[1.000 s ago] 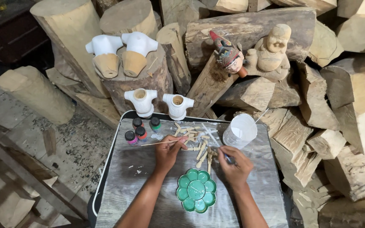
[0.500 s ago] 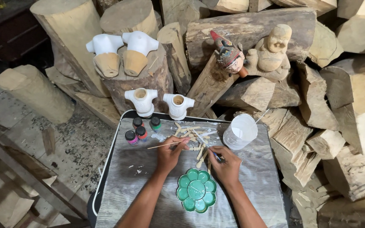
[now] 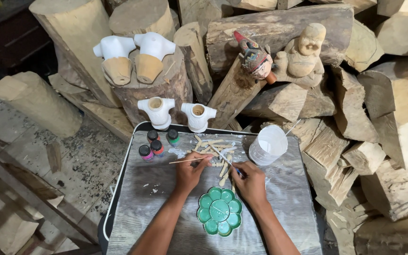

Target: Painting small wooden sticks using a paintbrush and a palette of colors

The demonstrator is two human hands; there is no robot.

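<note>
Two hands work over the pile of small wooden sticks on the grey surface. The left hand pinches a thin stick; the right hand has its fingers closed on a small brush — probably the picking step. The green palette lies just below both hands.

Tray-like board in front; logs stacked behind and to the right. On board: flower-shaped palette nearest the person, between both forearms. Left hand and right hand just behind it, side by side. Pile of small sticks behind the hands. Paint bottles left of pile, cup right. Two torso pieces at board's far edge
</note>
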